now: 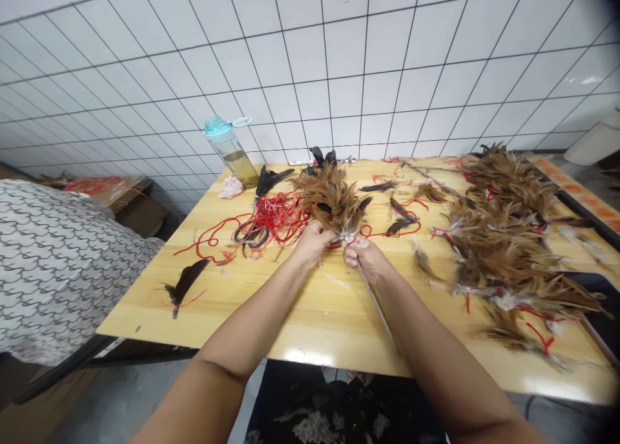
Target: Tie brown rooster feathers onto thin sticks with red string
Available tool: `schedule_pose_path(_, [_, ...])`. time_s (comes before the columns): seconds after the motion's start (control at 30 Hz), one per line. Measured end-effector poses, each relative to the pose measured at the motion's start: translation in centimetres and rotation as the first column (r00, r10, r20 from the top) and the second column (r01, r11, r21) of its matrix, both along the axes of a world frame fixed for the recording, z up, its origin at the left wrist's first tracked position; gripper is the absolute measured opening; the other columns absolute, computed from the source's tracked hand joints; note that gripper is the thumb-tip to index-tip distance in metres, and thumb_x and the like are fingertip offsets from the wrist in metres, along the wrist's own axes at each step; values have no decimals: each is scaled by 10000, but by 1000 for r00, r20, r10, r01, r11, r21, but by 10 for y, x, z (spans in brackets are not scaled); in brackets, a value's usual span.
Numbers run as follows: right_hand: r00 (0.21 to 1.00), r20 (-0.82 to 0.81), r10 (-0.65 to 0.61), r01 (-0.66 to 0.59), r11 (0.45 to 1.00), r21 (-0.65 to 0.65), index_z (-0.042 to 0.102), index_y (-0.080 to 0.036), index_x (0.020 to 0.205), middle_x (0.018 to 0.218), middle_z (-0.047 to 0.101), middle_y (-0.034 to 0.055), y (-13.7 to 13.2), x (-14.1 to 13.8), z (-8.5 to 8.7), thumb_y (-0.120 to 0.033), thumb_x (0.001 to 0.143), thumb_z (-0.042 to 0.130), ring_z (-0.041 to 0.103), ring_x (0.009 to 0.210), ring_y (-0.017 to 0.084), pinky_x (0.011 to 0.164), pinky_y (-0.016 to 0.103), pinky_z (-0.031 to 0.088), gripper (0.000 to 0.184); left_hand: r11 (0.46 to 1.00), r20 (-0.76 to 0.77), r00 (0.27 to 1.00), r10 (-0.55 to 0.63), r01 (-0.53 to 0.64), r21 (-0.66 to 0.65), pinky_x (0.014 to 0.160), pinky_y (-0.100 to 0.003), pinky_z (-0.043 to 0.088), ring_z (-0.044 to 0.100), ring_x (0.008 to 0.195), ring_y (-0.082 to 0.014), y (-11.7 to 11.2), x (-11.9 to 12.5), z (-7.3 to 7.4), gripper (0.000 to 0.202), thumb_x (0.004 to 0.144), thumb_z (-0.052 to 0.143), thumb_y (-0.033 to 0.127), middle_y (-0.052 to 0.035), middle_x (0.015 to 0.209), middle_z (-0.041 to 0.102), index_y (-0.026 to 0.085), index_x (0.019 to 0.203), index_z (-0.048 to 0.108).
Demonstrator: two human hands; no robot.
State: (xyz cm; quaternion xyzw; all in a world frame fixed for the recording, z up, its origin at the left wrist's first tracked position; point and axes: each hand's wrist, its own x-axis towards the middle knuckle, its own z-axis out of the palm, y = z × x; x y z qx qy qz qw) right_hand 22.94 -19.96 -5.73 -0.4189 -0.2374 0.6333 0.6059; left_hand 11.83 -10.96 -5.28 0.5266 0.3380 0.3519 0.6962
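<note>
A feather duster (334, 198) with brown and black feathers is held over the middle of the table, its feathers pointing away from me. My right hand (365, 258) is closed round its thin stick (376, 302), just below the whitish quill ends, where a bit of red string shows. At the left side of those quill ends, my left hand (312, 243) is closed in a pinch. What lies between its fingers is too small to make out. A pale thin strip (334, 277) hangs below the hands.
Tangled red string (278, 219) lies left of the duster with dark-handled scissors (250, 234). A blue-capped bottle (237, 156) stands behind. Loose black feathers (188, 279) are scattered about. Several feather bundles (504, 237) cover the right side. A tiled wall (300, 63) borders the table (310, 327).
</note>
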Motion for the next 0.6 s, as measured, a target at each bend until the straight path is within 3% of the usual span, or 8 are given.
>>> schedule_pose_path(0.27, [995, -94, -38, 42, 998, 38, 425, -187, 689, 506, 352, -104, -1, -2, 0, -233, 635, 664, 233, 423, 29, 412, 163, 178, 249, 999, -26, 999, -36, 37, 40, 496, -213, 217, 312, 475, -48, -1, 2, 0, 324, 564, 763, 321, 60, 533, 435, 149, 610, 493])
schedule_pose_path(0.37, [990, -141, -30, 38, 998, 50, 414, -189, 694, 495, 314, -112, 0, 1, 1, -214, 653, 652, 225, 421, 31, 407, 153, 177, 243, 982, -73, 994, -80, 91, 167, 514, -212, 247, 341, 511, -64, 2, -8, 2, 324, 655, 722, 412, 43, 577, 457, 141, 696, 551])
schedule_pose_path(0.5, [981, -182, -73, 87, 994, 70, 390, -199, 710, 524, 304, -111, 0, 5, 1, -173, 651, 627, 235, 424, 35, 398, 148, 181, 246, 888, -319, 948, 1, 146, 436, 543, -216, 271, 366, 553, -86, 8, -22, 6, 233, 787, 614, 366, 35, 614, 466, 152, 880, 618])
schedule_pose_path(0.6, [988, -135, -77, 87, 994, 72, 381, -203, 707, 533, 286, -113, 0, 6, 3, -187, 639, 611, 221, 424, 34, 398, 145, 180, 241, 786, -419, 901, 111, 179, 592, 562, -221, 298, 402, 577, -97, 11, -25, 10, 146, 826, 535, 280, 22, 632, 492, 156, 780, 598])
